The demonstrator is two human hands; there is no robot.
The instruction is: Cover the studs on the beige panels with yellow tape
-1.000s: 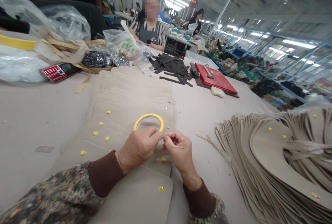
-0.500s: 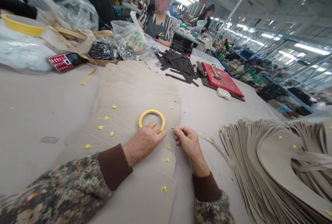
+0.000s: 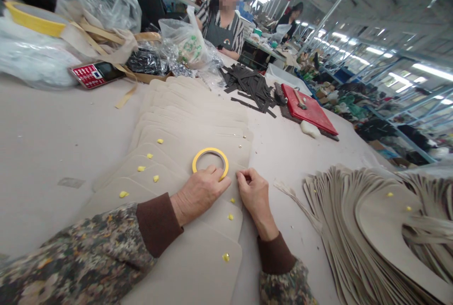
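Pale tabletop underlies a slim yellow tape roll.

A single head-worn view looks forward and down across the worktop; it faces the far side, tilted sideways, with the hands near and the ceiling lights far off.

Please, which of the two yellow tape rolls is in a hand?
The tape roll over the beige panels, gripped by the left hand; the other roll lies among plastic bags, untouched.
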